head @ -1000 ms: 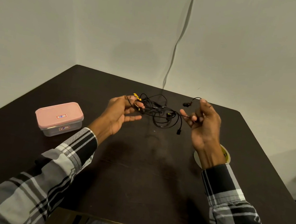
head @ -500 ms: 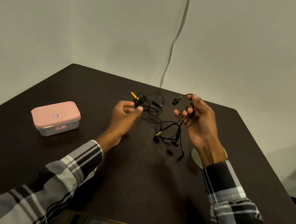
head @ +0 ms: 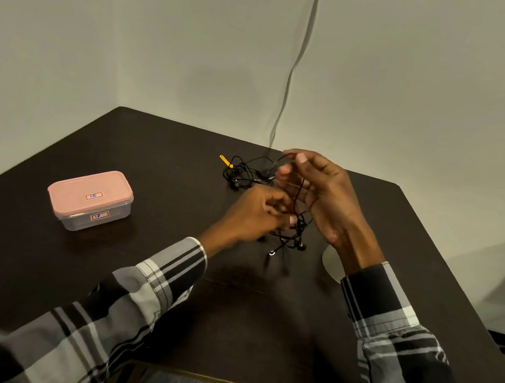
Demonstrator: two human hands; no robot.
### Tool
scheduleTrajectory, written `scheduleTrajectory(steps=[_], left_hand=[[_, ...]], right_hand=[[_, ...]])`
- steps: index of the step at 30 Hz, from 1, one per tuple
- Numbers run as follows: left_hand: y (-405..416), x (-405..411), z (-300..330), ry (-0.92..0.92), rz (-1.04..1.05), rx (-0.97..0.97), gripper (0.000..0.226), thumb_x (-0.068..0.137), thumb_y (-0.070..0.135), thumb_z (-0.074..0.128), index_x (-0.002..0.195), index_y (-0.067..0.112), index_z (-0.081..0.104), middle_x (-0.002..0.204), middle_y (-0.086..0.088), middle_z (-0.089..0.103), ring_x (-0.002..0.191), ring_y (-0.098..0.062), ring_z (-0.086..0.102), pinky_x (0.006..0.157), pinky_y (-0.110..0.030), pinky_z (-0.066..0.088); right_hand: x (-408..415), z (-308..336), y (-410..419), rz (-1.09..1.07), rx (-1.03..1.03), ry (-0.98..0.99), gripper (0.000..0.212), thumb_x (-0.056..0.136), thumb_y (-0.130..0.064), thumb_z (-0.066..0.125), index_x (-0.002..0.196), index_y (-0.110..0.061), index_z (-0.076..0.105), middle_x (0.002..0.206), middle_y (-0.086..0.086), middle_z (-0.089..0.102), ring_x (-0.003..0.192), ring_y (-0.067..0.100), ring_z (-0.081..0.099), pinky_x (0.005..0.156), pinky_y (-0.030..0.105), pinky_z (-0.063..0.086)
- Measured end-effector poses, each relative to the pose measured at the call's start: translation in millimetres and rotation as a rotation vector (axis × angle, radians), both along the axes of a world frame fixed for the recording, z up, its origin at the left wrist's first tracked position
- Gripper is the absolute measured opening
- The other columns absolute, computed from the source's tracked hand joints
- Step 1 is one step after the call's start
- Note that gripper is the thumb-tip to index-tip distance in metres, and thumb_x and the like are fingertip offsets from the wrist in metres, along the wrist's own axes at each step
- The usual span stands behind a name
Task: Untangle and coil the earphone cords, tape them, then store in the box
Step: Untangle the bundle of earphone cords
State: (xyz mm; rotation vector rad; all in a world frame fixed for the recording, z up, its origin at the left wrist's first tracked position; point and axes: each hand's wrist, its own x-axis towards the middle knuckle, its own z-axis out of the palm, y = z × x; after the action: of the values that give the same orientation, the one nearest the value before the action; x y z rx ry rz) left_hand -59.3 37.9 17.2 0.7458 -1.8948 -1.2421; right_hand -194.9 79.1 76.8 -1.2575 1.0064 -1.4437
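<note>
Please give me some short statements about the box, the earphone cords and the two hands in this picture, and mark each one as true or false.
1. The pink box has its lid on. True.
2. Both hands hold the same black cords. True: the right hand pinches them high, the left hand lower.
3. The box stands to the person's right. False: it stands to the left of both hands.
4. All the cords are lifted off the table. False: one tangle with a yellow tag lies on the table beyond the hands.
5. A coiled cord already lies on the box. False: only labels are on its lid.
</note>
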Motion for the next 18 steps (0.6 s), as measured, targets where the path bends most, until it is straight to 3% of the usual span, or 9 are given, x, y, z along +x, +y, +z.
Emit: scheduleTrajectory(steps=[3,8,14,18], left_hand=[[2,6,2,0.124,0.003,0.179,0.016,0.087,0.002,0.07,0.102,-0.003,0.067,0.087,-0.015,0.072,0.079,-0.022,0.07,0.078,-0.038,0.056],[-2,19,10,0.286,0.013,0.293,0.019,0.087,-0.001,0.068,0.106,0.003,0.066,0.077,-0.004,0.069,0.068,-0.012,0.068,0.069,-0.028,0.056],[-5,22,18,0.405,0.085,0.459,0.027,0.087,0.005,0.071,0.11,0.01,0.059,0.08,-0.003,0.072,0.062,-0.012,0.063,0.07,-0.03,0.058],[-5,24,19,0.247,0.062,0.501,0.029,0.087,0.028,0.073,0.109,0.011,0.065,0.074,0.0,0.07,0.054,-0.009,0.049,0.056,-0.022,0.048]], right_hand=[[-4,0,2,-0.095,-0.03,0.328,0.023,0.095,-0.018,0.064,0.117,-0.012,0.07,0.107,0.007,0.075,0.105,0.018,0.07,0.095,0.032,0.055],[-20,-4,8,-0.134,0.027,0.469,0.025,0.093,-0.02,0.067,0.117,-0.014,0.07,0.104,0.003,0.077,0.098,0.011,0.071,0.084,0.025,0.054],[-19,-11,10,-0.155,0.052,0.442,0.01,0.087,-0.009,0.073,0.095,-0.005,0.075,0.087,0.009,0.075,0.079,0.012,0.066,0.076,0.028,0.056],[-12,-2,7,-0.171,0.042,0.381,0.006,0.094,-0.008,0.064,0.091,-0.005,0.067,0.074,0.006,0.068,0.066,0.013,0.064,0.071,0.031,0.059]])
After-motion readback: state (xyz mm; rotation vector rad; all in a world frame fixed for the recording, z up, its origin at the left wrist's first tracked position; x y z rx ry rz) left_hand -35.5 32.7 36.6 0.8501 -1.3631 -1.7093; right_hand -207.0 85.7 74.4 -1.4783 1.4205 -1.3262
